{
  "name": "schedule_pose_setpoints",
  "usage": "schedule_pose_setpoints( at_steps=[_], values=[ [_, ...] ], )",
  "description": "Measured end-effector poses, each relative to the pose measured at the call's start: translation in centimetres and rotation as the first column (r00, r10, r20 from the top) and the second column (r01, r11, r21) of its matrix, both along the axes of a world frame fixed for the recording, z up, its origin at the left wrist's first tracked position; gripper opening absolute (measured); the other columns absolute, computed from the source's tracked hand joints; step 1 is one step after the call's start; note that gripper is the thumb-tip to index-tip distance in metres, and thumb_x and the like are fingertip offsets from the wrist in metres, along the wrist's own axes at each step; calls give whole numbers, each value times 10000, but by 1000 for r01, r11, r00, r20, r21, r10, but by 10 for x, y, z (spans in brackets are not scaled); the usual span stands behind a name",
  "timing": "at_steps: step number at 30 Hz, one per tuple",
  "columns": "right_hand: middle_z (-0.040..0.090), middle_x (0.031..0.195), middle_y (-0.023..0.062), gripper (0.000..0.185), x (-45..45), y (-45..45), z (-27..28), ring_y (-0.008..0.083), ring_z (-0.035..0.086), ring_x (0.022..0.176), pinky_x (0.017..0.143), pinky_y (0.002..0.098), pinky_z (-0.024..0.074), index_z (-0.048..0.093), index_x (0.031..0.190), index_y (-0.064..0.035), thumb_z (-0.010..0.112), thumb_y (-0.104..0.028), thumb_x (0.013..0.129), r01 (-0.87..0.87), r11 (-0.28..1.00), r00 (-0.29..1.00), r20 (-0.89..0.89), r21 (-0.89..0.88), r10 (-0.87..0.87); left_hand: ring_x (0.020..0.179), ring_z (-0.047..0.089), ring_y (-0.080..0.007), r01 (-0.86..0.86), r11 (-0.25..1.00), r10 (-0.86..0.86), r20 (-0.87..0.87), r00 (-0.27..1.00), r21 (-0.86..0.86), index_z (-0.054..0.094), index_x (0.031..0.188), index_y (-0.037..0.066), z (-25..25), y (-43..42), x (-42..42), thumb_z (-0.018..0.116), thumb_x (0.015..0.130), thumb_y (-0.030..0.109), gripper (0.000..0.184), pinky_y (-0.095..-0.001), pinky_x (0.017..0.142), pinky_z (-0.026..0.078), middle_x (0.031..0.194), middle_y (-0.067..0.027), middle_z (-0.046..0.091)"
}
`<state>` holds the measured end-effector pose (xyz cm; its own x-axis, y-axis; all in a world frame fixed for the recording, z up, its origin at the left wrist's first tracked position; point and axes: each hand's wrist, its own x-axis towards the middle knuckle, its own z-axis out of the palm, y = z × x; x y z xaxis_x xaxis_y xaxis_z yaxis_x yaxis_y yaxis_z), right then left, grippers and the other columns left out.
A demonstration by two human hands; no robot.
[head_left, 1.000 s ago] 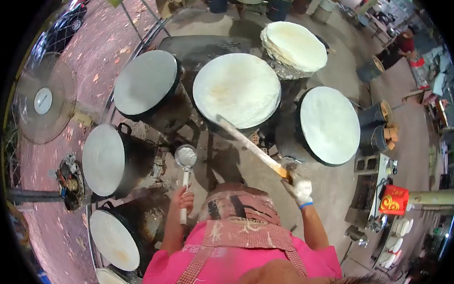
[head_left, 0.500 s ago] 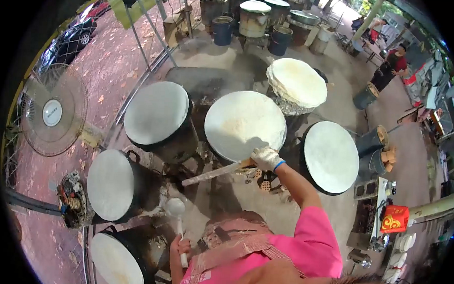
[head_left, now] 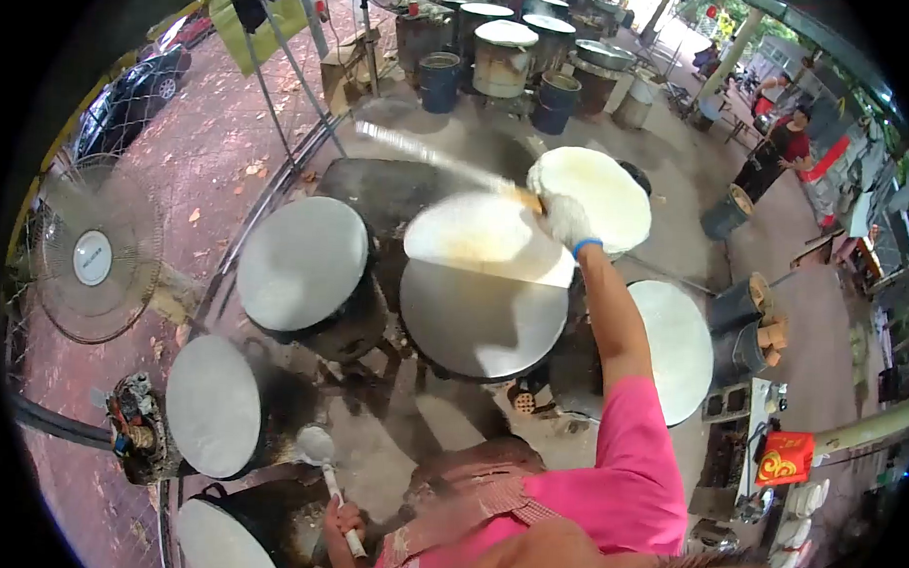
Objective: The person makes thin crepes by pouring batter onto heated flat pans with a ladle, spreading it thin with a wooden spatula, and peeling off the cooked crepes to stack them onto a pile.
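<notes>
My right hand (head_left: 567, 223), in a whitish glove with a blue band at the wrist, is closed on the yellowish end of a long pale stick (head_left: 434, 157). The stick reaches up and left over the far side of the middle round pan (head_left: 483, 330). A white sheet (head_left: 471, 230) is folded back on that pan, leaving its near half grey and bare. A stack of white sheets (head_left: 603, 194) lies just beyond my gloved hand. My left hand (head_left: 342, 523), ungloved, holds the white handle of a ladle (head_left: 316, 444) low at the left, its bowl holding something white.
Round white-topped pans stand at the left (head_left: 305, 264), farther left (head_left: 213, 406), lower left (head_left: 227, 541) and right (head_left: 677, 352). A fan (head_left: 93, 258) is at the far left. Buckets (head_left: 439, 83) and more stoves stand behind. Another person (head_left: 780, 150) is at the upper right.
My right hand has moved forward with the stick, and the middle pan's sheet has been lifted off its near half. My left hand and ladle have shifted slightly down and left.
</notes>
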<state>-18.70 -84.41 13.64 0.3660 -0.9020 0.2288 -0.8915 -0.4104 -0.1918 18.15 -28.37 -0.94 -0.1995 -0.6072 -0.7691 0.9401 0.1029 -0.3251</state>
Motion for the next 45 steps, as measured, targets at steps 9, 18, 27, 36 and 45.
schedule_pose_setpoints(
  at_steps=[9,18,27,36,45],
  values=[
    [623,760,221,284,-185,-206,60,328,620,680,614,421,471,624,855,8,558,-231,717,259,960,769,579,105,-271,399,329,-75,-201,949,199,-35,979,-244,515,1108,36,21,-64,-118,454,919,296,328,-224,348,323,560,5,365],
    [635,850,248,241,-349,-198,-191,356,618,776,677,415,467,615,834,66,535,-146,754,708,541,135,665,453,-735,569,466,-120,167,976,-144,156,977,-141,480,1236,107,-36,-110,-134,457,879,452,497,-248,539,423,748,-21,524],
    [661,886,162,253,-376,-197,-341,297,638,841,689,412,491,663,854,1,540,-212,798,682,586,490,320,437,-810,536,458,-122,226,974,-211,320,924,-10,496,1170,107,9,-169,-148,452,885,424,428,-245,496,404,707,-22,509],
    [624,935,235,452,-292,-65,-158,367,603,917,783,446,472,643,918,-3,546,-420,775,842,422,344,270,336,-899,504,449,-123,276,961,-256,418,872,13,512,1104,108,22,-166,-142,446,892,396,364,-242,453,384,665,-23,494],
    [610,910,261,481,-216,11,-126,411,578,895,783,458,445,618,928,7,536,-439,769,642,715,642,317,278,-699,471,440,-125,192,979,-127,548,827,-62,527,1038,109,35,-59,-125,441,898,367,307,-239,410,365,624,-24,480]
  ],
)
